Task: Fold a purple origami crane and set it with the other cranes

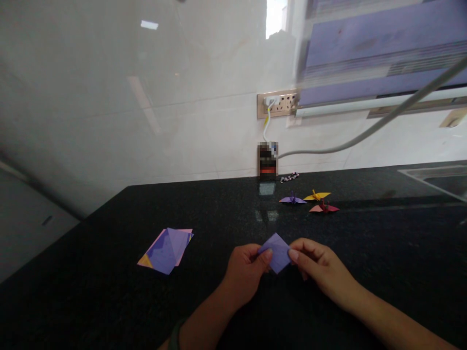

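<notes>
Between my hands is a small purple folded paper square [279,253], turned so that one corner points away from me. My left hand [248,272] pinches its left corner, thumb on top. At the right corner, my right hand [321,270] grips the paper between thumb and fingers. The paper is held just over the dark countertop [204,311]; whether it touches the surface, I cannot tell. Farther back stand a purple paper crane [293,200], a yellow paper crane [317,195] and a red paper crane [324,208], close together.
A stack of purple, pink and yellow paper sheets [166,250] lies to the left. By the wall stands a small pixelated box [267,160] with a grey cable [339,147]; a beaded strand [290,177] lies beside it. A sink edge [430,181] is at the right.
</notes>
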### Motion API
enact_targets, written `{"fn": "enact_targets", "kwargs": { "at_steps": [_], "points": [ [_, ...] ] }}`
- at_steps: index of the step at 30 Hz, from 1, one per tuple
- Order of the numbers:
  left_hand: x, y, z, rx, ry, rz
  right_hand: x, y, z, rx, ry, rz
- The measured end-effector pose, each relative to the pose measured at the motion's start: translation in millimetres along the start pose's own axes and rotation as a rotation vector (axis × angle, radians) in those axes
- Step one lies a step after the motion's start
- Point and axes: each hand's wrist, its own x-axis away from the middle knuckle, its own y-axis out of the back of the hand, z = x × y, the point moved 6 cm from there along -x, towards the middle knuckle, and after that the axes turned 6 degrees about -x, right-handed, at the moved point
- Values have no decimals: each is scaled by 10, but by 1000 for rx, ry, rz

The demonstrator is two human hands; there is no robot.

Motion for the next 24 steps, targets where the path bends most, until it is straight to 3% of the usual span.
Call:
{"fn": "enact_targets", "kwargs": {
  "at_steps": [5,13,24],
  "points": [
    [36,-77,-31,-94,-36,105,24,-79,-7,-57,15,79],
    [12,26,-61,-37,-69,-46,14,-63,-60,7,24,74],
    [17,1,27,39,15,-8,40,-47,-27,37,2,44]
  ]
}}
